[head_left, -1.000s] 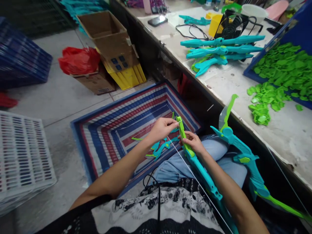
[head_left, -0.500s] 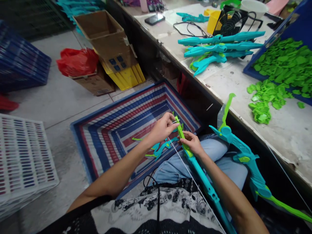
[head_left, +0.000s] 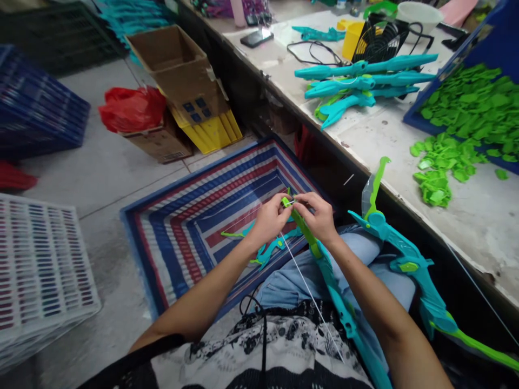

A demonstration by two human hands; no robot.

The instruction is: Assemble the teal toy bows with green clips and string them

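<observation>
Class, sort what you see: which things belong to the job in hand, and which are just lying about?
Seem part of the job:
turquoise-and-green bow, its green end between left hand and right hand
white string

Seem just lying about:
phone
black fan
red plastic bag

Left foreground: a white slatted crate (head_left: 44, 270) on the pale tiled floor (head_left: 115, 181); behind it, a tilted blue crate (head_left: 40, 102). Upper left centre: a red plastic bag (head_left: 133, 108) atop a low carton (head_left: 164, 143), just beside a yellow bin (head_left: 214, 132) with an open cardboard box (head_left: 194, 89) above it. Upper right: the worktop (head_left: 389, 127), bearing a dark phone (head_left: 257, 38), a yellow container (head_left: 352, 42), a black fan (head_left: 377, 43) and, behind, a white bowl (head_left: 421, 19).
</observation>
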